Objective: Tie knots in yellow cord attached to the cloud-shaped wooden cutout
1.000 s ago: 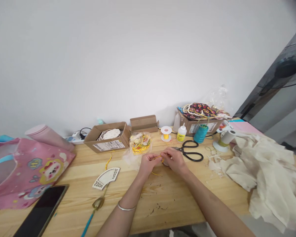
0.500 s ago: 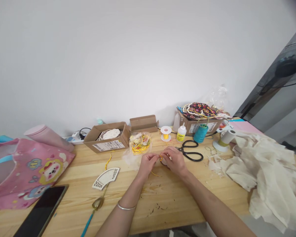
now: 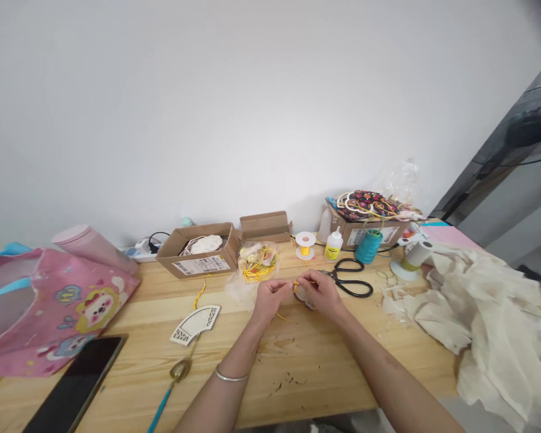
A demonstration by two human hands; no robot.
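Note:
My left hand [image 3: 271, 296] and my right hand [image 3: 321, 292] meet over the middle of the table, fingertips pinched close together. Between them is a yellow cord [image 3: 294, 287], with a loose tail lying on the wood below my left hand. A small piece with a dark rim [image 3: 303, 298] hangs at the cord under my right fingers, mostly hidden by them. Just beyond the right hand lie black-handled scissors [image 3: 356, 288], blades partly covered. A spool of yellow cord [image 3: 305, 248] stands behind my hands.
Behind stand a cardboard box [image 3: 198, 264], a bag of yellow cords [image 3: 258, 270], a glue bottle [image 3: 333, 245] and a teal thread cone [image 3: 368, 246]. A fan-shaped wooden piece [image 3: 195, 325], a spoon [image 3: 179, 370] and a phone [image 3: 76, 385] lie left; cream cloth [image 3: 500, 331] covers the right.
My right fingers have shifted slightly at the cord, and more of the dark-rimmed piece shows beneath them. The left hand keeps its pinch. The whole view has moved a little.

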